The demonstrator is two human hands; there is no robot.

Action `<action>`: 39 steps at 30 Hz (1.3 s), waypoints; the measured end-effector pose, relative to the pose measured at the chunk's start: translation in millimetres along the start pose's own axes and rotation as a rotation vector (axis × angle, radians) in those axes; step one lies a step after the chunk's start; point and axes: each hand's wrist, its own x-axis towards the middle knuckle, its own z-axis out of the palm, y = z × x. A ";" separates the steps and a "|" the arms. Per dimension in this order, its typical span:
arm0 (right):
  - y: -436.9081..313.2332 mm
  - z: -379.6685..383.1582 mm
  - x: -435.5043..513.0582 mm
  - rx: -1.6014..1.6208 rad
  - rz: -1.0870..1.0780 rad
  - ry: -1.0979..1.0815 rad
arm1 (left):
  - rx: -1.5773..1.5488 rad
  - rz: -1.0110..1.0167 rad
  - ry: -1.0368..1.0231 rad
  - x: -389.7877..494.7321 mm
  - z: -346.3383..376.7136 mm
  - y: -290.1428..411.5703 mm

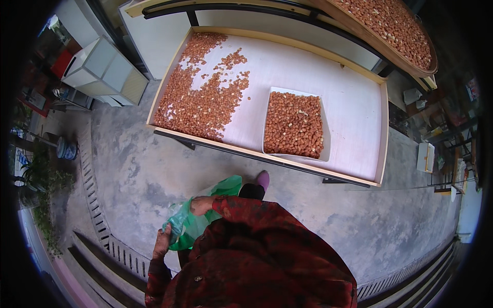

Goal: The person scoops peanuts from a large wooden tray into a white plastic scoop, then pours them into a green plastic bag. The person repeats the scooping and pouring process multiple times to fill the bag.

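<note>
My left hand (162,239) grips the edge of a green plastic bag (192,225), which hangs in front of my body at the lower left. My right hand (201,205) is at the bag's upper part, its fingers partly hidden by the plastic; whether they close on it cannot be told. Beyond my hands stands a shallow wooden-rimmed tray (246,148) on a dark frame. Reddish-brown nuts, seemingly shelled peanuts (196,104), lie spread over its left part. A white rectangular container (326,142) full of the same nuts (293,123) rests right of them inside the tray.
A second tray of nuts (393,30) sits higher at the upper right. A white cabinet (111,69) stands at the left. Slotted drain covers (92,192) and steps (104,265) border the concrete floor (127,165). Potted plants (42,184) are at the far left.
</note>
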 end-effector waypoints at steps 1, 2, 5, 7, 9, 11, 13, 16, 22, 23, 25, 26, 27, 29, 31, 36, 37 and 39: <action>-2.9 -2.5 3.6 -0.025 -0.111 -0.098 | -0.053 -0.037 0.025 -0.1 -2.0 6.8; -6.7 -3.1 11.1 -0.086 -0.170 -0.181 | -0.097 -0.066 0.070 0.6 -1.8 14.7; -9.4 6.4 43.3 -0.089 -0.334 -0.324 | -0.410 -0.085 0.013 4.1 8.5 37.9; 0.1 20.0 63.5 -0.127 0.077 -0.284 | -0.747 0.005 -0.035 8.6 19.0 45.3; 13.1 33.0 74.0 -0.078 0.321 -0.238 | -1.055 0.172 -0.093 19.6 20.5 45.3; 20.9 45.8 70.8 -0.084 0.249 -0.275 | -1.118 0.311 0.140 39.0 5.5 41.2; 21.1 54.5 57.4 -0.081 0.111 -0.381 | -1.063 0.385 0.424 68.1 -13.7 38.2; 10.4 56.9 32.4 -0.040 0.020 -0.512 | -1.196 0.285 0.312 101.9 -26.3 39.7; 31.0 28.9 5.2 0.174 -0.045 -0.292 | -0.882 0.149 0.384 48.2 -29.1 56.4; 44.8 21.0 6.4 0.162 -0.054 -0.049 | -0.731 0.220 0.381 29.3 -29.2 53.3; 80.3 3.3 11.1 0.311 -0.085 0.496 | 0.232 0.159 0.234 -4.0 -31.9 39.4; 92.1 1.6 15.8 0.367 -0.067 0.818 | 0.237 0.166 0.033 -17.5 -26.7 26.5; 100.9 1.3 21.9 0.407 0.016 1.146 | 0.314 0.056 -0.107 -25.0 -21.6 14.9; 106.4 12.8 32.3 0.446 0.143 1.177 | 0.240 0.494 -0.011 -28.3 -16.3 -4.0; 104.8 29.2 36.7 0.418 0.298 1.052 | 0.033 0.267 0.001 -25.9 -17.3 -20.1; 72.6 21.6 26.2 -0.017 -0.082 0.357 | -0.052 0.084 0.176 -8.4 -14.3 -23.9; 63.2 13.3 20.8 -0.050 -0.153 0.329 | -0.227 0.094 0.286 -1.8 -11.7 -21.9; 43.8 6.3 -1.1 0.035 0.127 0.184 | -0.586 -0.003 0.462 15.5 -4.9 -19.8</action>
